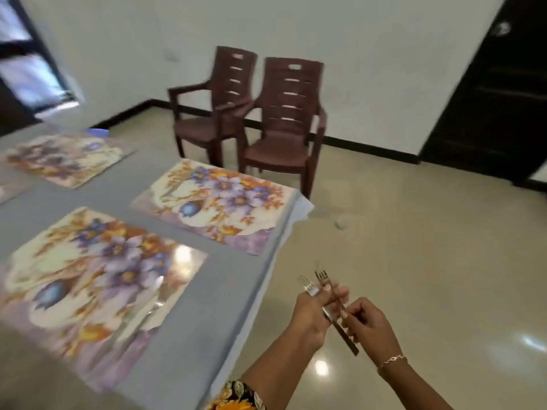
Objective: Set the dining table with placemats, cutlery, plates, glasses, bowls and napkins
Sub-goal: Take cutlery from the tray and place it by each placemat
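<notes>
Two forks are held over the tiled floor [414, 232] at the lower centre of the frame, just off the right edge of the counter [225, 306]. The first fork [307, 287] is gripped in the left hand [310, 315], with its tines showing above the curled fingers. The second fork [323, 276] is laid across the same fingers, and its long handle is pinched by the right hand [370, 327]; the handle's end is seen below, between the wrists. A thin bracelet [393, 359] is worn on the right wrist, and a floral sleeve [236, 398] is seen at the bottom edge.

The counter is covered in grey cloth. A near placemat [97, 285] is laid at lower left, a middle placemat [219, 202] by the counter's far corner, and a far placemat [65, 161] at upper left, blurred. Two brown chairs [284, 119] are set side by side against the white wall.
</notes>
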### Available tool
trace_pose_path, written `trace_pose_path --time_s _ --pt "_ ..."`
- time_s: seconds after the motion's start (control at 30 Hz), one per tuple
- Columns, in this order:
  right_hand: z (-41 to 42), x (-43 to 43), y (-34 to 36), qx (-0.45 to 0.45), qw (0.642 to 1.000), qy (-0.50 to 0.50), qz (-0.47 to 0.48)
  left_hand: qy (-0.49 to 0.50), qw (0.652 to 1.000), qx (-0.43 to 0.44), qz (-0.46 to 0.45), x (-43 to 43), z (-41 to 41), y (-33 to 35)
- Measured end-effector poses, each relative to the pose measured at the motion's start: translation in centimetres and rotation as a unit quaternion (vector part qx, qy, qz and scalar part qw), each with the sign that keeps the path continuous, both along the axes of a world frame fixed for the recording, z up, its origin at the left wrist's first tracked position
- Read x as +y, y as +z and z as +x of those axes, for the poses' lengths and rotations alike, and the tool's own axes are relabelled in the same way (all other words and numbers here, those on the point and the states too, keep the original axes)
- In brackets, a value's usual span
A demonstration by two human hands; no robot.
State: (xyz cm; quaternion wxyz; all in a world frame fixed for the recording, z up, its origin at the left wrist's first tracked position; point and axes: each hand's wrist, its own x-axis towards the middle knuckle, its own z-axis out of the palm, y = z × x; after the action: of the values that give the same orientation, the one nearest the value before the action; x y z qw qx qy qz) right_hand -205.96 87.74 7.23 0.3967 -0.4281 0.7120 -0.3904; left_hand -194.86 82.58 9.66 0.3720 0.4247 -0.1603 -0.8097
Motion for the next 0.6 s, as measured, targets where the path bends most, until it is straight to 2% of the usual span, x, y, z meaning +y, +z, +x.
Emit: trace_pose_path --time_s 0.23,0.33,0.5,0.6 --pt "10.2 -3.1 -1.3 -0.032 0.987 0.157 0.013 0.158 0.983 -0.094 0.008 0.9 9.5 0.4" --pt "15.4 -3.8 -1.7 -0.047 0.979 0.198 0.02 0.208 0.974 -0.091 0.012 1.0 14.7 0.1" --pt "24.5 -5.0 -1.6 -0.059 0.979 0.19 0.033 0.26 0.964 -0.058 0.006 0.4 25.0 -0.5" --pt "29.8 -6.0 -2.6 0.001 0.989 0.137 0.053 0.263 0.962 -0.07 0.01 -0.3 32.0 -1.5"
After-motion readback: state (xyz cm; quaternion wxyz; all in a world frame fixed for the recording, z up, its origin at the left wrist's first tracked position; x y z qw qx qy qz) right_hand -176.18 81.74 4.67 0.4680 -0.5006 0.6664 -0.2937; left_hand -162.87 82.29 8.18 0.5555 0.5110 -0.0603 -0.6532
